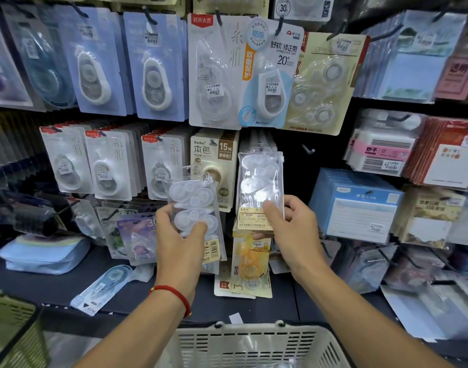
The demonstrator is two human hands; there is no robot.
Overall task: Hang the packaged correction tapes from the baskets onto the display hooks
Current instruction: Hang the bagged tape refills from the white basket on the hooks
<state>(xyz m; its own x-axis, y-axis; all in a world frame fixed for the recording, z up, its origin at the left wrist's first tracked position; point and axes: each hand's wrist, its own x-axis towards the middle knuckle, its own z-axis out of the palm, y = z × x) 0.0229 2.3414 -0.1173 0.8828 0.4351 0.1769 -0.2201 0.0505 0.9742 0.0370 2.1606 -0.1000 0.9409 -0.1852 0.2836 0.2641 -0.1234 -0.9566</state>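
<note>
Both hands are up in front of a wall of hooks crowded with stationery packs. The left hand (181, 235), a red string (174, 294) round its wrist, grips a clear pack (194, 208) from below, thumb across the front and fingers curled behind. Through the plastic show two white, teardrop-shaped correction tapes stacked one above the other, each with pale round wheels inside; a cream label with a barcode sits at the bottom edge. The pack is held upright, tipped a little to the left, in front of the lower rows and not on any hook that I can see.

The right hand (291, 229) pinches a second pack (259, 181) of the same sort at its lower end, thumb on the front over the cream label, fingers behind. This one stands straight, its top edge up at the hook (260, 148) above; whether the hole is over the hook I cannot tell. It too shows two white tapes in clear film, with a strip along the right side. Just below it hangs a yellow pack (250, 257).

To the right of the second pack a bare hook (308, 150) pokes out of the dark panel. At the bottom, close to the person, is the rim of a pale slatted basket (254, 338); a loose blue-and-white tape pack (102, 288) lies on the dark shelf to the left.
</note>
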